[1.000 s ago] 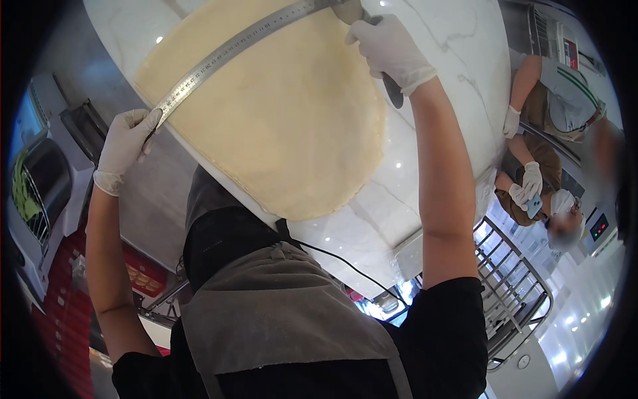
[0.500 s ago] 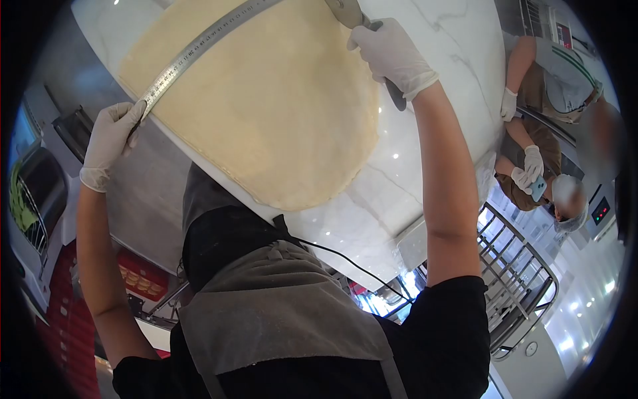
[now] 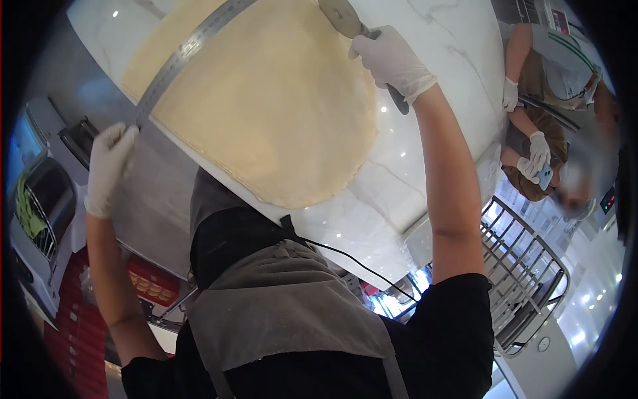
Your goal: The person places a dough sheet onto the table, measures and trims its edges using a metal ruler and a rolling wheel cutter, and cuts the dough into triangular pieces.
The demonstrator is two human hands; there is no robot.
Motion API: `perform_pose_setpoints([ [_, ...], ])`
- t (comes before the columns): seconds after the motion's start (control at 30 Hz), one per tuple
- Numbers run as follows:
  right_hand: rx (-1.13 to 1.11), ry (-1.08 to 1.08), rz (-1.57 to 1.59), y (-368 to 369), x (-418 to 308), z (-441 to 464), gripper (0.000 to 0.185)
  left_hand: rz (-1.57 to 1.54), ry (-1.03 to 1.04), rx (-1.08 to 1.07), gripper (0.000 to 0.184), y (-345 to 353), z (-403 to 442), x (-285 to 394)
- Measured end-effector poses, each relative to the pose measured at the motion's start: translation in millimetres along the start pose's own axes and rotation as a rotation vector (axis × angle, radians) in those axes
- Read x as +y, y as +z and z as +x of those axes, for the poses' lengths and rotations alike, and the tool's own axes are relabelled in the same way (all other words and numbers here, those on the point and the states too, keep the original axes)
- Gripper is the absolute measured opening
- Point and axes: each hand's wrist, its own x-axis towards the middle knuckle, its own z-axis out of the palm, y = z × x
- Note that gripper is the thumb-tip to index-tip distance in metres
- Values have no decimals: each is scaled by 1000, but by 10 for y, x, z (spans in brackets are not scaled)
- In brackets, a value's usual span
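Observation:
A large pale sheet of dough (image 3: 279,113) lies on the white marbled tabletop (image 3: 392,166). Gloved in white, my left hand (image 3: 111,163) pinches the near end of a long metal ruler (image 3: 189,48), which crosses the dough's left part and runs out of the top of the view. My right hand (image 3: 393,61), also gloved, is closed round the handle of a cutter with a round metal blade (image 3: 341,14). The blade is at the dough's upper right edge; whether it touches the dough I cannot tell.
At the right, one person (image 3: 561,66) stands by the table and another (image 3: 535,153) holds a phone (image 3: 545,176). Below them is a metal rack (image 3: 522,272). A black cord (image 3: 352,260) runs from my apron. Machines (image 3: 50,206) stand at the far left.
My left hand has moved slightly down, and the ruler's near end now reaches past the table edge at a steeper slant. The cutter's round blade has come further into view.

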Motion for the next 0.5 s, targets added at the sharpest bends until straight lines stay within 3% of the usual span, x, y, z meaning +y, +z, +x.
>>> perform_pose_setpoints([
  [0.07, 4, 2, 24, 4, 0, -8, 26, -80, -24, 69, 28, 150, -285, -59],
  [0.2, -15, -6, 57, -27, 59, 7, 25, 77, 234, 120, 26, 725, -571, -246],
  [0.5, -6, -59, 30, -10, 153, -31, 27, 97, 106, 148, 31, 1281, -679, -269],
])
